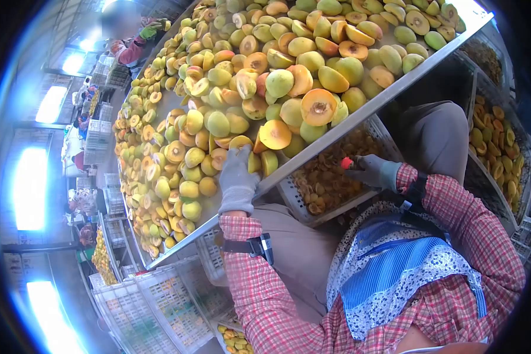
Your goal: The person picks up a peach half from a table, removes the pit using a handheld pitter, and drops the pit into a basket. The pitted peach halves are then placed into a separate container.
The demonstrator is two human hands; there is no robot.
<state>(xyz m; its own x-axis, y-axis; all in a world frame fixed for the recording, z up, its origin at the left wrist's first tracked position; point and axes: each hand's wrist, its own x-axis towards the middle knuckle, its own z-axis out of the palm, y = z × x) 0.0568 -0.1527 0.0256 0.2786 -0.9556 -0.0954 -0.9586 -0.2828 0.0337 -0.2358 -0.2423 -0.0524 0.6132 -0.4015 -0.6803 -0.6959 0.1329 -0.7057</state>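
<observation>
Halved yellow-orange fruits (274, 134) lie heaped on a metal-edged table (369, 109). My left hand (238, 172), in a grey glove, reaches over the table's near edge with its fingertips on a fruit half (241, 142) in the pile. In my right hand (369, 171), also gloved in grey, is a small red-ended tool (347, 163), held over a white crate (295, 197) below the edge. Most of the tool is hidden by the fingers. Small brownish-orange pieces (330, 180) fill that crate.
Another crate (507, 218) of fruit halves stands at the right, beside my knee (445, 127). White crates (153, 301) are stacked at the lower left. A co-worker in green gloves (150, 29) is at the table's far left end, with more crates behind.
</observation>
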